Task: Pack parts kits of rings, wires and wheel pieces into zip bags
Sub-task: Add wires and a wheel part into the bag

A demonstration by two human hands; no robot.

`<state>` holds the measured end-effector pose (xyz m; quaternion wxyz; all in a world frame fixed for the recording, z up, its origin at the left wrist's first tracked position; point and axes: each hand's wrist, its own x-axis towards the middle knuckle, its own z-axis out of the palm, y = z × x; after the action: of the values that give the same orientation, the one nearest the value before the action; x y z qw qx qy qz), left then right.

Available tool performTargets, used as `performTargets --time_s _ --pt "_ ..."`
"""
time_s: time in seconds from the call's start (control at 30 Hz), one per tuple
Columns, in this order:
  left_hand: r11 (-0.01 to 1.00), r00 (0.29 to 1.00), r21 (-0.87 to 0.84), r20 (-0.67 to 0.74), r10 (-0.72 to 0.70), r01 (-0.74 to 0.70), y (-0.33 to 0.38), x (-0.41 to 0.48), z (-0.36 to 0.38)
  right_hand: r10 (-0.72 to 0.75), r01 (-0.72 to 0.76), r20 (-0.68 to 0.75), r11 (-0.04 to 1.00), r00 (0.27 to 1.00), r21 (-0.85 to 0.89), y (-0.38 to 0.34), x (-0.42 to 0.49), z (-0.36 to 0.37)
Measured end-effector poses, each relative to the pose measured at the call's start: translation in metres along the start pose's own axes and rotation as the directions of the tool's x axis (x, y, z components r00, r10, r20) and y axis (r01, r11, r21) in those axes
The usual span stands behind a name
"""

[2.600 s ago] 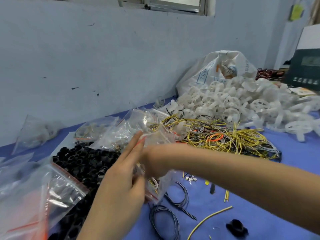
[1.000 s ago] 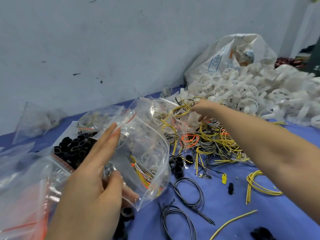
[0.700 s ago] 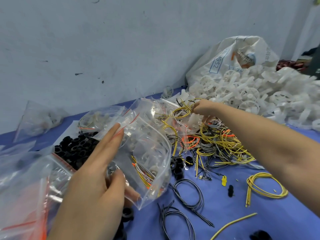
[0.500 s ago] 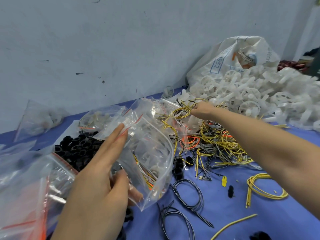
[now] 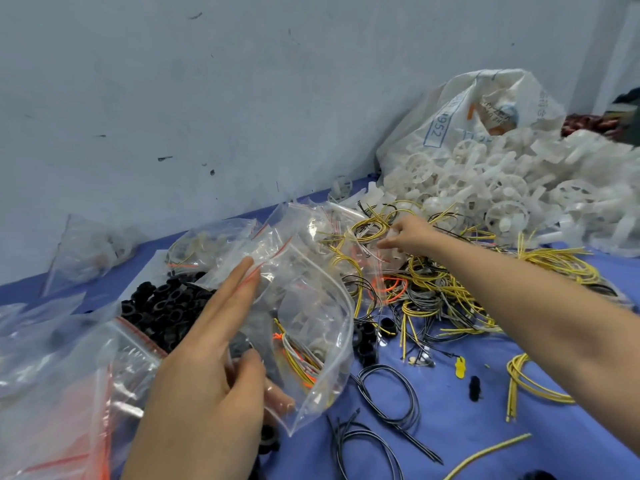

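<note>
Fingers (image 5: 242, 277) of the left hand (image 5: 204, 375) lie straight along the mouth of a zip bag (image 5: 311, 299), while the thumb pinches the bag's lower side against the fingers beneath it and holds it up over the near left of the desk (image 5: 450, 427). The right hand (image 5: 410, 233) reaches into the wire tangle (image 5: 433, 285) with its fingers curled downward; I cannot tell whether they have closed on anything. The tangle is the likely trouble: yellow, grey and orange loops interlock, so pulling one could drag up a clump or scatter pieces. Propped by one hand only, the bag's mouth could also sag shut or tip its load out. Coiled yellow, orange and grey wires and a white wheel piece show through the film. Filled bags (image 5: 207, 244) lie behind it and flat empty bags (image 5: 69, 393) at near left. A white sack (image 5: 485, 109) slumps behind the wheel pieces (image 5: 519, 188), and black rings (image 5: 162, 306) are heaped loose beside the bag.
</note>
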<state>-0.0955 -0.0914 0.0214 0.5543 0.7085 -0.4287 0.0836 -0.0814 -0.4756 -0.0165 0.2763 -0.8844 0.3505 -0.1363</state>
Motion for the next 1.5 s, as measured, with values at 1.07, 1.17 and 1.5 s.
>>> performTargets --time_s 1.07,1.17,1.5 --pt "0.935 0.945 -0.151 0.116 -0.305 0.321 0.028 0.0 -0.002 -0.085 0.086 -0.164 0.996 0.983 -0.002 -0.028 -0.062 -0.061" --pt "0.942 0.947 -0.133 0.133 -0.291 0.309 0.031 -0.001 0.002 -0.223 0.161 -0.161 0.931 0.962 -0.327 -0.029 -0.066 -0.065" --pt "0.946 0.939 -0.096 0.191 -0.287 0.308 0.036 -0.003 -0.001 -0.23 0.285 0.17 0.711 0.958 -0.643 -0.023 -0.084 -0.068"
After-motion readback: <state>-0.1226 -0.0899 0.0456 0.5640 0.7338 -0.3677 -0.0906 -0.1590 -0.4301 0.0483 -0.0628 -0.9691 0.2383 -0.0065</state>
